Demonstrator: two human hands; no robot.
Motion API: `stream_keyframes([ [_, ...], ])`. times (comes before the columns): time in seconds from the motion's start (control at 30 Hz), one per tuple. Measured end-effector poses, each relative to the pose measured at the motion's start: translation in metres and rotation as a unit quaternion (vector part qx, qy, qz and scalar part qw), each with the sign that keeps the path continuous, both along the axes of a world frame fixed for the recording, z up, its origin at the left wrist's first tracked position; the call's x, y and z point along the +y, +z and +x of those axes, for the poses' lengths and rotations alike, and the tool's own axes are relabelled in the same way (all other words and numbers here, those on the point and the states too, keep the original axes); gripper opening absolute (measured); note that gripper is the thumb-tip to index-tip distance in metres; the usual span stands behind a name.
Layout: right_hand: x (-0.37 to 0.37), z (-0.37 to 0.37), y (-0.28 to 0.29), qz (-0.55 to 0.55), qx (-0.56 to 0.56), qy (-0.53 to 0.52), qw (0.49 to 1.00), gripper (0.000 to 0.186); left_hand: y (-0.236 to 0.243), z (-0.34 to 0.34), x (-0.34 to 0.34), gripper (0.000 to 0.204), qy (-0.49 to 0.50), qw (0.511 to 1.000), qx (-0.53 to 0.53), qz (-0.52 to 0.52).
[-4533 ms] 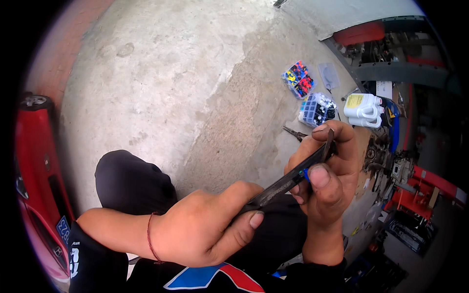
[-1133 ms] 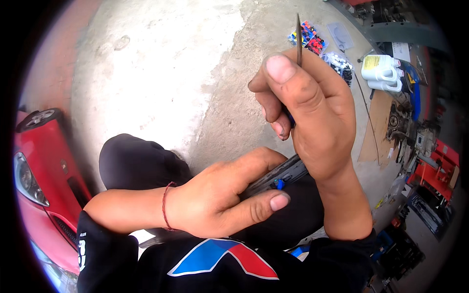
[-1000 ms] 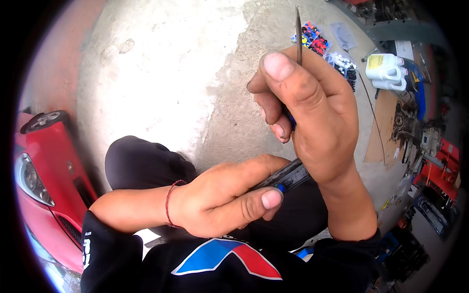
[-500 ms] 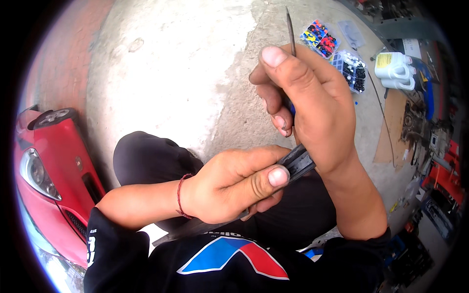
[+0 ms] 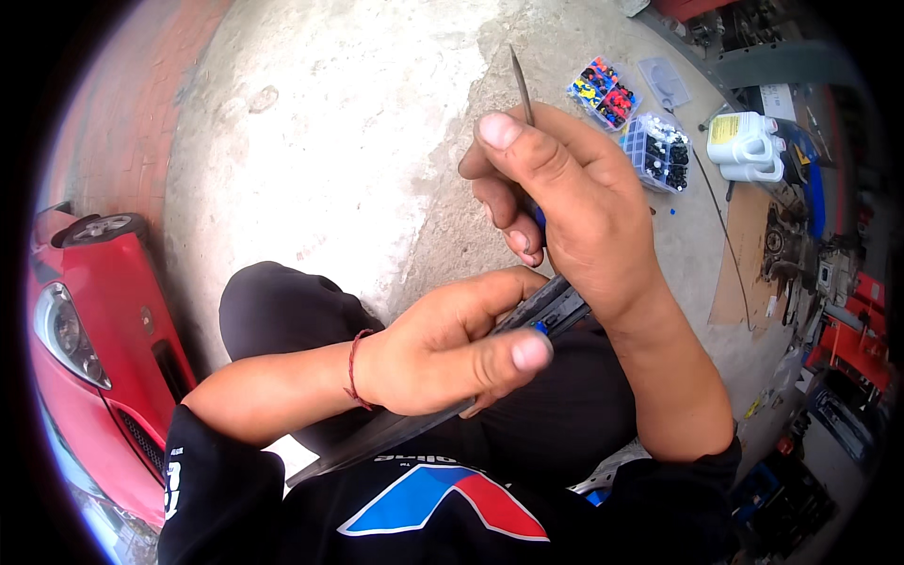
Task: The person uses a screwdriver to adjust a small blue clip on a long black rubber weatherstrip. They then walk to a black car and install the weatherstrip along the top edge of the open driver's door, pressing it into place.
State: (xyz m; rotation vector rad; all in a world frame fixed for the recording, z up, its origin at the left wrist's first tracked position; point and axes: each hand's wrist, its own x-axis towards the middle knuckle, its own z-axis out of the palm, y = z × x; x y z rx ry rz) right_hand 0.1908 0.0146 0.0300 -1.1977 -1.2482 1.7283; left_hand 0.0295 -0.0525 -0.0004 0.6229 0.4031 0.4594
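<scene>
My left hand (image 5: 438,353) is closed around a long black trim strip (image 5: 381,441) with a channelled face, which slants from lower left up to my right wrist. Beside the left thumb tip, a small blue clip (image 5: 540,328) shows on the strip. Farther up, my right hand (image 5: 589,212) grips a thin pointed metal pick (image 5: 521,83), its tip pointing up and away. A bit of blue at the right fingers seems to be its handle; the rest is hidden in the palm. The strip's upper end passes behind or against the right wrist.
Two divided boxes, one of coloured clips (image 5: 607,92) and one of black and white clips (image 5: 659,151), lie on the concrete floor. Right of them stand white jugs (image 5: 746,146), cardboard (image 5: 742,254) and metal parts. A red car (image 5: 122,320) is at far left.
The view has shifted slightly. My right hand and the pick have moved a little left and nearer. My left thumb has shifted, and the blue clip on the strip now shows.
</scene>
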Motion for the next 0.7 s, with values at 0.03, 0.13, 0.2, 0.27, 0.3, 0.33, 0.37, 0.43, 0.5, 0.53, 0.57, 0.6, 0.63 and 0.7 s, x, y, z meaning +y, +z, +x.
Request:
stream_keyframes([
  [0.03,-0.001,-0.001,-0.001,0.006,-0.005,0.001,1.0,0.039,-0.004,0.003,-0.003,0.05,0.037,0.994,0.034,0.1],
  [0.13,-0.004,0.0,-0.004,0.038,-0.008,0.039,0.999,0.036,-0.002,0.008,-0.012,0.048,0.058,0.972,0.114,0.198],
  [0.2,-0.005,-0.002,-0.006,0.063,-0.029,0.059,0.996,0.035,0.01,0.004,-0.008,0.047,0.03,0.978,0.138,0.152],
  [0.27,-0.007,-0.005,-0.009,0.097,-0.074,0.065,0.99,0.035,0.009,0.002,-0.008,0.045,0.016,0.981,0.143,0.13],
  [0.3,-0.005,-0.006,-0.01,0.118,-0.096,0.06,0.987,0.035,0.004,0.0,-0.006,0.044,0.016,0.981,0.139,0.135],
  [0.33,-0.004,-0.008,-0.011,0.139,-0.118,0.054,0.982,0.035,0.001,-0.001,-0.005,0.043,0.015,0.981,0.135,0.14],
  [0.37,-0.003,-0.01,-0.011,0.16,-0.14,0.048,0.976,0.035,0.002,-0.002,-0.003,0.041,0.011,0.983,0.134,0.125],
  [0.43,0.001,-0.014,-0.004,0.097,-0.123,0.009,0.988,0.036,0.005,-0.003,0.0,0.04,0.004,0.987,0.133,0.092],
  [0.5,0.004,-0.015,0.0,0.044,-0.082,-0.02,0.995,0.036,-0.005,-0.007,0.001,0.041,0.027,0.998,-0.001,0.05],
  [0.53,0.006,-0.014,0.0,0.024,-0.048,-0.029,0.998,0.037,-0.008,-0.008,0.003,0.043,0.039,0.996,-0.069,0.03],
  [0.57,0.007,-0.013,0.001,0.002,-0.015,-0.037,0.999,0.037,-0.008,-0.01,0.003,0.045,0.034,0.997,-0.056,0.035],
  [0.6,0.005,-0.011,0.001,0.002,-0.026,-0.034,0.999,0.036,-0.007,-0.011,0.003,0.047,0.025,0.998,-0.041,0.036],
  [0.63,0.005,-0.009,-0.001,-0.005,-0.018,-0.031,0.999,0.036,-0.005,-0.012,0.003,0.05,0.017,0.999,-0.026,0.038],
  [0.7,0.004,-0.007,-0.006,-0.022,-0.003,-0.026,0.999,0.036,0.0,-0.013,0.005,0.05,0.018,1.0,-0.003,0.024],
])
